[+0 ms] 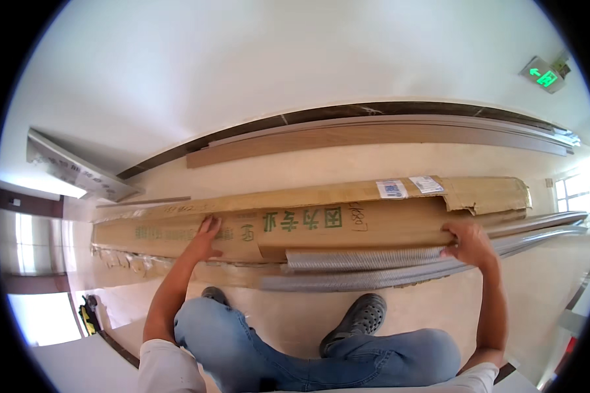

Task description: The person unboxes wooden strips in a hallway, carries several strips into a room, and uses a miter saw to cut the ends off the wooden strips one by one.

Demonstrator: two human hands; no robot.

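Observation:
A long brown cardboard carton (pixel 295 234) lies across the floor in front of me, its upper side partly open with a torn flap at the right end. My left hand (pixel 206 239) rests on the carton's left part, thumb and fingers apart. Toward the right end, my right hand (pixel 469 242) sits at the carton's near edge, fingers bent and thumb spread, its tips touching the carton and a grey ribbed strip (pixel 364 259). Just nearer to me, a second grey ribbed strip (pixel 347 281) runs alongside. Neither hand is closed around anything visible.
Long wood-coloured boards (pixel 321 138) lie along the white wall's dark skirting. A flattish pale package (pixel 72 167) leans at the far left. My shoes (pixel 357 321) stand close to the carton's near side. A green lit sign (pixel 543 75) hangs at upper right.

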